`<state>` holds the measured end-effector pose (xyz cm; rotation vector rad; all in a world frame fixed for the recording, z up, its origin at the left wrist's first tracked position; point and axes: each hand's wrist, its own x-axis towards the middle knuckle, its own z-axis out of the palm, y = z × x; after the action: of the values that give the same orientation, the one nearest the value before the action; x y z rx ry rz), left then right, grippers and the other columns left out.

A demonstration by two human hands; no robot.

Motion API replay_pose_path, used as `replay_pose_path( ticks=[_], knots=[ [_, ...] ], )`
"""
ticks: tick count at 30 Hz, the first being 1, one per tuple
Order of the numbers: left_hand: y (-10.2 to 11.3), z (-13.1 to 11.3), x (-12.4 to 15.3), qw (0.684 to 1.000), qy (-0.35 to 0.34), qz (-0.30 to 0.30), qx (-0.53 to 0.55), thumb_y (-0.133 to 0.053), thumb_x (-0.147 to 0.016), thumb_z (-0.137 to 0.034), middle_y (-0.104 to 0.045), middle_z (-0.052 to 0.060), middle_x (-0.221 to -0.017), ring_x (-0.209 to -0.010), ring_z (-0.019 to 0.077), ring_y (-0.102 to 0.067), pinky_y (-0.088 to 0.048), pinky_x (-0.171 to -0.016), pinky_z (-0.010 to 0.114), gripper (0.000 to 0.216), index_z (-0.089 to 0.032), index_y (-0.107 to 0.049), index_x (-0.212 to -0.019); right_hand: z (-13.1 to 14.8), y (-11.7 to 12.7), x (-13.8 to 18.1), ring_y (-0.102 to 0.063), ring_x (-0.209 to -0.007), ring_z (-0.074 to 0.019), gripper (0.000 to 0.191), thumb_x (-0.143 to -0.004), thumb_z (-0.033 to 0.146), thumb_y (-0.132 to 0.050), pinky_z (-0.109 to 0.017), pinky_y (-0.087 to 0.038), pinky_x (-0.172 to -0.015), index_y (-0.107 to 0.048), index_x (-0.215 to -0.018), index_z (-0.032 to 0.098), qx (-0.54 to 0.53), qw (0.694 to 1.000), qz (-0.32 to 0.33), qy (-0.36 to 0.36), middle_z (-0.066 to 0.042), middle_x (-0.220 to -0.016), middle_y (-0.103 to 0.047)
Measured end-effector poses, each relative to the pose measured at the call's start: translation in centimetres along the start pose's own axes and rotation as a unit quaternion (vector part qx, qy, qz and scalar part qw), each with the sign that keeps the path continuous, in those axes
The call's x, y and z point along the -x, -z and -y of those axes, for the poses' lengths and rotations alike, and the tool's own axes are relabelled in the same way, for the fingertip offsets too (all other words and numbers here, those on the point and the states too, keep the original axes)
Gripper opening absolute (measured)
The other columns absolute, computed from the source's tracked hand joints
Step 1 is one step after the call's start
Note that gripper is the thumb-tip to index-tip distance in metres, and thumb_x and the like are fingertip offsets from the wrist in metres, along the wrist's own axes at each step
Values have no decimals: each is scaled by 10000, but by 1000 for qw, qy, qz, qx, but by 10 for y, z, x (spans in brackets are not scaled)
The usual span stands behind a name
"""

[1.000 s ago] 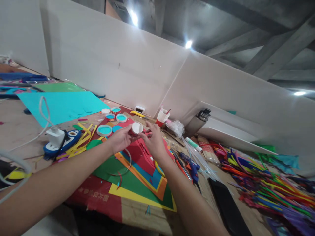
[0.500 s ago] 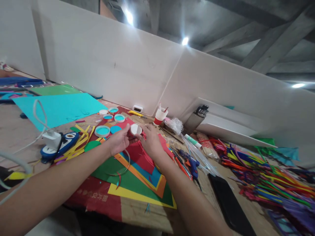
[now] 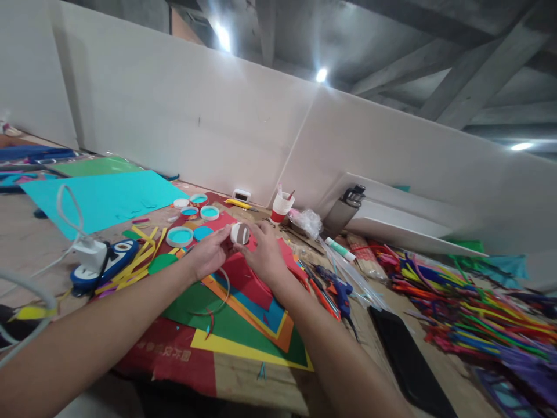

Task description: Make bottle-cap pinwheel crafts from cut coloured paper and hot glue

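Note:
My left hand [image 3: 212,253] and my right hand [image 3: 263,249] both grip a small round white piece [image 3: 240,233], which looks like a cut-off paper cup base. A brownish band shows across its face. The left fingers close on its left side, while the right thumb and fingers pinch its right edge. Beneath the hands lie red paper sheets [image 3: 261,293], over blue, orange and green ones. Left of the hands stand several similar round pieces with turquoise insides, one of them a white-rimmed cup base [image 3: 180,236], beside a flat blue disc [image 3: 202,233].
Paper cups [image 3: 282,207] stand at the back near a water bottle [image 3: 346,210]. On the right are a blue glue gun [image 3: 343,296], a black phone [image 3: 409,360] and many coloured pipe cleaners [image 3: 470,307]. A power strip [image 3: 104,264] and a turquoise sheet [image 3: 104,197] lie left.
The round white piece has been turned in my hands, and a brownish band now shows on it. Both hands stay in nearly the same place; the view has shifted slightly.

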<state>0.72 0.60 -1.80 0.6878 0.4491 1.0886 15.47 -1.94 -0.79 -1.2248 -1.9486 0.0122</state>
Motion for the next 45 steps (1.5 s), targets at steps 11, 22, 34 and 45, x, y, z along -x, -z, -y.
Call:
replay_pose_path(
  ticks=[11,22,34,45],
  knots=[
    [-2,1,5,1000,1,-18,-6,-477,-925,-202,-688,79,-857,-650,108,-596,-500,-577,200,211,-110,-666,-915,5,-3,1,-486,-1134,-249,537,-745,259,-711,-424,-419,-1005,-514,-1240,193,-18,1000,4,5,-119,-1193,-509],
    [12,-9,-8,982,-45,-177,-41,-511,-893,-407,-650,36,-671,-564,138,-604,-472,-527,248,296,-140,-592,-794,10,2,8,-582,-892,-242,419,-647,373,-790,-404,-491,-794,-646,-988,176,13,977,200,-71,-93,-980,-596],
    [7,11,2,990,-23,-23,-134,-551,-878,-391,-673,57,-777,-691,144,-606,-465,-631,244,299,-125,-675,-933,6,1,0,-546,-1006,-214,327,-765,136,-635,-388,-472,-893,-623,-1084,207,-53,996,11,-66,-73,-1054,-569],
    [7,8,1,991,-47,-45,-117,-548,-878,-402,-690,73,-867,-732,143,-605,-467,-660,247,320,-122,-684,-953,10,1,-1,-541,-812,-186,41,-774,177,-589,-339,-452,-752,-569,-787,210,-86,993,-23,-73,-26,-849,-595]
  ],
)
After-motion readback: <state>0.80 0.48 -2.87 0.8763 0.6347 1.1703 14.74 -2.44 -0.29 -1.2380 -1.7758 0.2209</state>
